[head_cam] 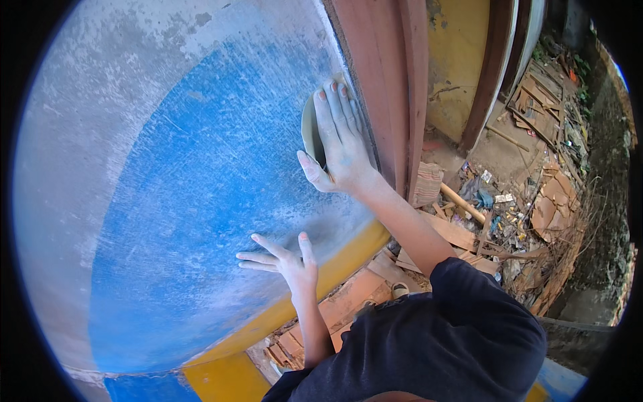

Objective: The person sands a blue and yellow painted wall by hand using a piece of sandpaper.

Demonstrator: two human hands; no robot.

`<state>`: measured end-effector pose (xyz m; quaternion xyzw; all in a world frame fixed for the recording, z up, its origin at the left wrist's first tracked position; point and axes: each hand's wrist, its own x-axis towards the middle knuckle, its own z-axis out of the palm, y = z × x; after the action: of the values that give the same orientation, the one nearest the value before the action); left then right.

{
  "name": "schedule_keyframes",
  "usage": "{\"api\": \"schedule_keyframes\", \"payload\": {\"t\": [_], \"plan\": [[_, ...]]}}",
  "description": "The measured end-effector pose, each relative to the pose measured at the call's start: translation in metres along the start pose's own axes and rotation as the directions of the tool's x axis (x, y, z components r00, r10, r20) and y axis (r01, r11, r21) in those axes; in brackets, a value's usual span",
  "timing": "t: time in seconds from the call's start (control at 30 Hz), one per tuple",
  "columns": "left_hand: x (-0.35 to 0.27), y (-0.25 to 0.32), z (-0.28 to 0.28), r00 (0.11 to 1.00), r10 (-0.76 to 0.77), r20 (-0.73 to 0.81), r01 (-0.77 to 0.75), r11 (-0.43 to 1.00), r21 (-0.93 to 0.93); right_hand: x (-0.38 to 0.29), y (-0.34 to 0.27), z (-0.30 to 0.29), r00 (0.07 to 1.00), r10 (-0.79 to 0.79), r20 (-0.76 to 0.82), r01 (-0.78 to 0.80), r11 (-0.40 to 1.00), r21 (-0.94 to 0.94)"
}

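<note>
The painted wall (201,176) before me has a large blue patch, scratched and covered with pale dust. My right hand (341,133) lies flat along the wall near the doorframe, dusty, its fingers stretched out together. Under its palm is a curled sheet, apparently sandpaper (307,125), whose pale edge bows out between thumb and index finger. The side of the sheet facing the wall is mostly hidden. Lower down, my left hand (289,264) is spread with nothing in it, fingertips at the blue paint; whether they touch it is unclear.
A reddish-brown wooden doorframe (382,90) borders the wall on the right. Yellow paint (346,261) bands the wall's bottom. Broken boards (351,296) lie by my feet. Farther right are litter, a bamboo pole (462,203) and a rough dark wall (603,201).
</note>
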<state>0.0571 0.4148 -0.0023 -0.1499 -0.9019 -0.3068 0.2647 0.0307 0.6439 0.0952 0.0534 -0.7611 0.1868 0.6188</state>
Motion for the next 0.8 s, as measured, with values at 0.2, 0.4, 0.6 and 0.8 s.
{"api": "schedule_keyframes", "payload": {"t": [0.2, 0.4, 0.6, 0.8], "plan": [[-0.002, -0.003, -0.001, 0.998, 0.053, 0.018, -0.053, 0.999, -0.011, -0.106, 0.010, 0.011, 0.981, 0.182, 0.069, -0.184, 0.982, 0.037], [-0.005, 0.001, -0.004, 0.998, 0.020, 0.061, -0.018, 1.000, -0.025, 0.027, 0.007, -0.003, 1.000, 0.000, -0.010, 0.000, 1.000, 0.022], [-0.006, 0.001, -0.006, 0.998, 0.024, 0.061, -0.024, 1.000, -0.009, -0.066, -0.011, 0.009, 0.983, 0.176, 0.044, -0.176, 0.984, -0.001], [-0.008, -0.006, -0.009, 0.995, 0.036, 0.089, -0.038, 0.999, 0.017, -0.020, -0.002, 0.000, 0.974, 0.218, 0.065, -0.222, 0.974, 0.048]]}}
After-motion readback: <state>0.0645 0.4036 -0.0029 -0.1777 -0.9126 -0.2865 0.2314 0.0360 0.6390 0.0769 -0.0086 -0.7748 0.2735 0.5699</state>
